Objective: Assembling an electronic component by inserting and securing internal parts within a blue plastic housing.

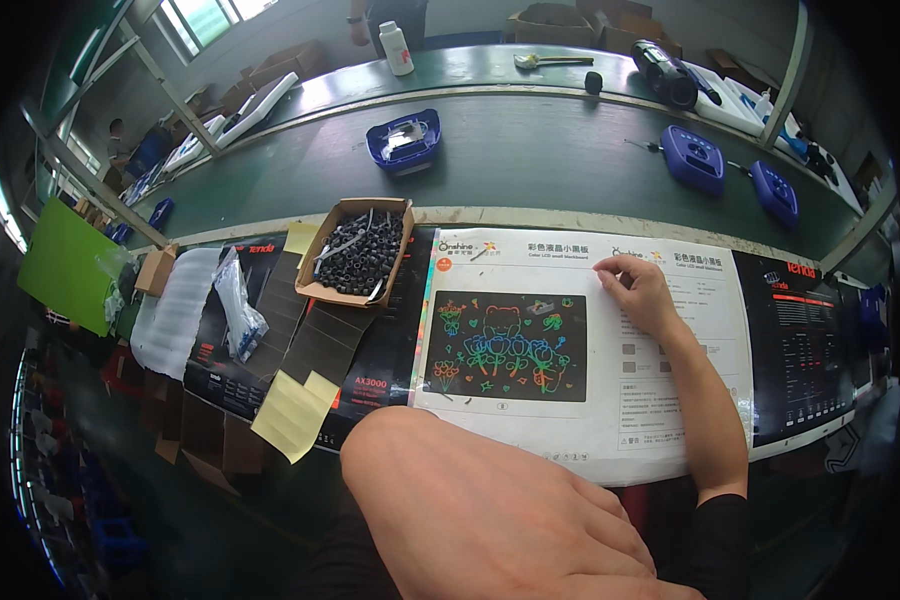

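My right hand [638, 292] is over the white printed sheet [530, 440], right of the dark picture panel with neon drawings of a bear and flowers [510, 345]. Its thumb and forefinger come together in a pinch; anything between them is too small to make out. Very large and close at the lower middle is my left hand [510, 510], its back uppermost. Its fingers point right and partly fold out of sight, so its grip is hidden. Left of the sheet, a cardboard box [407, 250] holds many small black cylindrical parts [360, 255].
Yellow paper notes [295, 412], a clear plastic bag [238, 310] and white foam wrap [170, 315] lie left. Beyond the bench runs a green belt [540, 150] carrying blue plastic housings [692, 160]. A white bottle [395, 48] stands at the back, near a person [395, 18].
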{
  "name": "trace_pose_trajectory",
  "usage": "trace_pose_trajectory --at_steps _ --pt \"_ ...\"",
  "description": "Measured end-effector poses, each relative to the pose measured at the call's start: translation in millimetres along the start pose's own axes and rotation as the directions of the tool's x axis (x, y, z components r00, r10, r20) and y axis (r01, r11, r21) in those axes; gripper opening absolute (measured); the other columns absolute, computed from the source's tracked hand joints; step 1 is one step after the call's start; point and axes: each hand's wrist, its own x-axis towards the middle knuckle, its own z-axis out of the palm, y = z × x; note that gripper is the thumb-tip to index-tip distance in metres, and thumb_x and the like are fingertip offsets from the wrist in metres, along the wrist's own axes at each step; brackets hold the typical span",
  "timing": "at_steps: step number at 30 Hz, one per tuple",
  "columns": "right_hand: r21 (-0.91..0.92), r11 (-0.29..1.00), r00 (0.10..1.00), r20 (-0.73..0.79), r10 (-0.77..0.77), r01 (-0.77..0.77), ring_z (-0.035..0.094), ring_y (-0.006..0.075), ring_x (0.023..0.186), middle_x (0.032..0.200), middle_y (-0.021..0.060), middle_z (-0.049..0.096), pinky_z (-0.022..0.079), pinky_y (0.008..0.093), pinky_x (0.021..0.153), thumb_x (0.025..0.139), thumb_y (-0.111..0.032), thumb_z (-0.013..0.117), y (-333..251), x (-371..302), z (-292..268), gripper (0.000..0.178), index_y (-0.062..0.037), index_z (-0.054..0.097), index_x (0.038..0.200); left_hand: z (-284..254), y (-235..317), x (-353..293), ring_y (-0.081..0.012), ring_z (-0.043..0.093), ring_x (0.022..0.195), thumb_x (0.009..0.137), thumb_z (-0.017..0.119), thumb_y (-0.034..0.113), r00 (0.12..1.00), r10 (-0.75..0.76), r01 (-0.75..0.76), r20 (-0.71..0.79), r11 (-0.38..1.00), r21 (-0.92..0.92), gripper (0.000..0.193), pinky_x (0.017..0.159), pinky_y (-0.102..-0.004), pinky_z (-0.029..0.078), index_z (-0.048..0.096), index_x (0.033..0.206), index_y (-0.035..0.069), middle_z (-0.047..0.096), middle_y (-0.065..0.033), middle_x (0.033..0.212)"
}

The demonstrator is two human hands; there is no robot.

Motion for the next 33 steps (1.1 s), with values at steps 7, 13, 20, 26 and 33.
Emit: trace_pose_trajectory --at_steps 7,13,20,26,33 --pt "0.000 1.000 1.000 0.010 -0.008 0.008 0.059 0.0122 0.064 0.084 0.0064 0.073 0.051 0.0273 0.063 0.093 -0.011 0.070 -6.6 2.1 1.4 0.014 -0.0034 0.076 0.103 25.0 -28.3 -3.8 -0.0420 0.062 0.117 0.081 0.062 0.073 0.884 0.376 -0.284 -0.278 0.904 0.321 0.108 0.101 -0.0480 0.049 0.041 0.145 -0.011 0.058 -0.0265 0.135" --pt "-0.006 1.000 1.000 0.021 -0.001 0.001 0.060 0.0125 0.066 0.084 0.0065 0.073 0.051 0.0273 0.064 0.093 -0.011 0.070 -8.7 2.7 1.3 0.015 -0.0032 0.076 0.104 29.1 -24.7 -3.8 -0.0413 0.062 0.117 0.081 0.063 0.072 0.876 0.382 -0.276 -0.294 0.897 0.344 0.108 0.101 -0.0474 0.049 0.041 0.145 -0.011 0.057 -0.0263 0.136" --pt "-0.008 1.000 1.000 0.016 -0.022 0.022 0.062 0.0134 0.067 0.084 0.0076 0.073 0.052 0.0276 0.066 0.093 -0.011 0.070 -3.0 3.1 1.6 0.015 -0.0024 0.076 0.104 10.0 16.4 -2.8 -0.0413 0.062 0.117 0.081 0.066 0.070 0.998 -0.023 0.029 -0.060 0.995 0.092 0.106 0.100 -0.0471 0.050 0.042 0.144 -0.012 0.055 -0.0276 0.139" --pt "-0.002 1.000 0.999 0.028 0.028 -0.028 0.063 0.0139 0.069 0.086 0.0084 0.074 0.054 0.0276 0.068 0.093 -0.011 0.069 -8.1 1.6 -0.3 0.016 -0.0016 0.076 0.104 3.9 21.4 0.6 -0.0393 0.066 0.107 0.082 0.067 0.069 0.998 -0.043 0.045 -0.040 0.998 0.037 0.104 0.094 -0.0461 0.052 0.042 0.144 -0.011 0.060 -0.0263 0.129" --pt "-0.004 1.000 0.999 0.032 0.022 -0.022 0.063 0.0135 0.069 0.086 0.0082 0.074 0.053 0.0272 0.068 0.094 -0.010 0.069 -8.3 2.4 1.1 0.015 -0.0014 0.076 0.104 34.2 -26.4 -6.3 -0.0408 0.067 0.097 0.082 0.068 0.068 0.876 0.342 -0.263 -0.341 0.930 0.256 0.102 0.088 -0.0465 0.052 0.041 0.144 -0.008 0.066 -0.0255 0.112"
